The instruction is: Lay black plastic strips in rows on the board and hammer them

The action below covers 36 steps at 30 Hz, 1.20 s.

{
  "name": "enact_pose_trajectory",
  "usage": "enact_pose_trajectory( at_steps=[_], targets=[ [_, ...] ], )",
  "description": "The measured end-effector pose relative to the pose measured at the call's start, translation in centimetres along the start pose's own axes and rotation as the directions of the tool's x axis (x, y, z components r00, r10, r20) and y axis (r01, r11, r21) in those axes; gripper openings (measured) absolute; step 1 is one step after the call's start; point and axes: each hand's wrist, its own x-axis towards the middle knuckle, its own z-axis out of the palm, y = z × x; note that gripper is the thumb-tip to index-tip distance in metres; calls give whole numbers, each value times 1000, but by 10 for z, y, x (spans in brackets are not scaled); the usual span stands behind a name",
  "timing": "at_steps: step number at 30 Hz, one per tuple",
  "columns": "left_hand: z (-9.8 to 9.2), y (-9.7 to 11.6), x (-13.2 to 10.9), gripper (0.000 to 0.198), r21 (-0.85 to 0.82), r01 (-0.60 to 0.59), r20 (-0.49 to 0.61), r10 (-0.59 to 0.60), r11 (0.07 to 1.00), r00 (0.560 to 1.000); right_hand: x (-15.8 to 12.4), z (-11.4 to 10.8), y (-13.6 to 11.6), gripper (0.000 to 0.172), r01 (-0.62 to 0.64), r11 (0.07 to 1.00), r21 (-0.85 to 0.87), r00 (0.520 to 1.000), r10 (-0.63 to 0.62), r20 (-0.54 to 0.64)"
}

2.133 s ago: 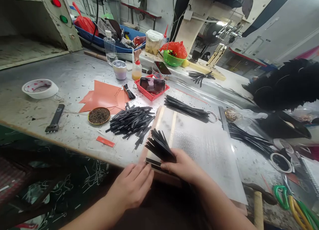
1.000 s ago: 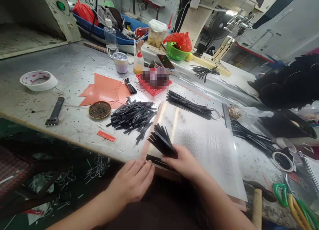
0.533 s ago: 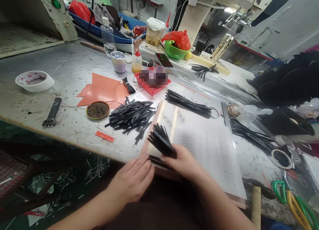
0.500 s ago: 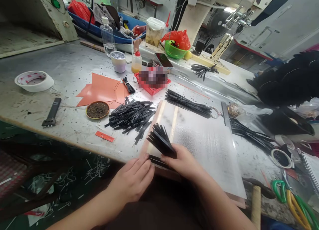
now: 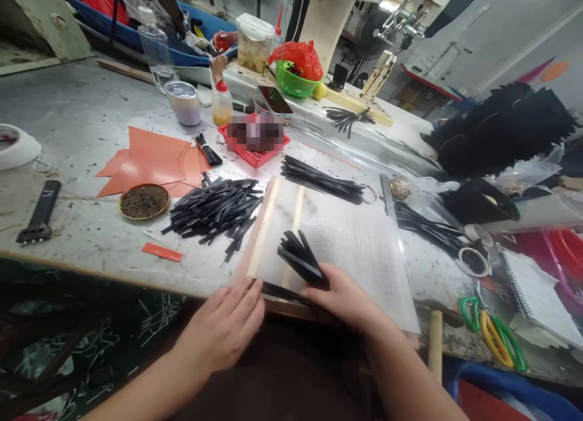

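My right hand point(image 5: 344, 299) is closed around a bundle of thin black strips point(image 5: 300, 257), whose ends fan out up and to the left. My left hand point(image 5: 230, 321) pinches the end of a black strip point(image 5: 282, 292) that runs across to my right hand, at the near edge of a board under a clear sheet point(image 5: 355, 251). The strip's other end is hidden by my right hand. Left of the board lies a loose pile of short black strips point(image 5: 212, 211). A longer black bundle point(image 5: 323, 179) lies along the board's far edge.
Orange sheets point(image 5: 150, 160), a round dish point(image 5: 144, 202) and a red basket point(image 5: 255, 157) lie on the table point(image 5: 91, 226). A cup point(image 5: 182, 105) and glue bottle point(image 5: 221, 105) stand behind. Scissors point(image 5: 494, 339) and a hammer handle point(image 5: 436, 342) lie right. A sewing machine point(image 5: 378, 81) stands at the back.
The view has swung right, so the table things sit further left. My hands have drawn apart, and more of the strip shows between them.
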Motion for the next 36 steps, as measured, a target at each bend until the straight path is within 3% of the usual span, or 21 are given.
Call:
enact_pose_trajectory(
  at_steps=[5, 12, 16, 20, 23, 25, 27, 32, 36],
  targets=[
    [1, 2, 5, 27, 15, -10, 20, 10, 1000, 1000, 2, -2, -4, 7, 14, 1000, 15, 1000, -14, -4],
    [-1, 4, 19, 33, -3, -52, 101, 52, 999, 994, 3, -6, 3, 13, 40, 999, -35, 998, -42, -53],
    [0, 3, 20, 36, 4, -57, 133, 56, 998, 990, -8, -25, 6, 18, -4, 992, -125, 989, -15, -150],
    [5, 5, 24, 44, 30, -69, 154, 64, 997, 986, -15, -43, -11, 19, -34, 961, -275, 981, -20, -191],
    [9, 7, 27, 45, 50, -45, 115, 39, 998, 993, -5, -40, -27, 13, 96, 960, -262, 988, -124, -90],
    [10, 8, 25, 41, 51, -28, 67, 24, 998, 997, 8, -30, -32, 8, 142, 984, -103, 989, -138, 51],
    [9, 7, 20, 35, 34, -36, 10, 35, 999, 999, 19, -17, -30, 9, 110, 993, 42, 979, -116, 168],
    [4, 4, 2, 28, 12, -27, -78, 28, 1000, 997, 28, 3, -19, 13, 87, 992, 89, 978, -102, 181],
    [3, 3, -2, 27, 27, 6, -93, -4, 1000, 996, 24, 5, -18, 11, -32, 994, 109, 982, 11, 191]
  ],
)
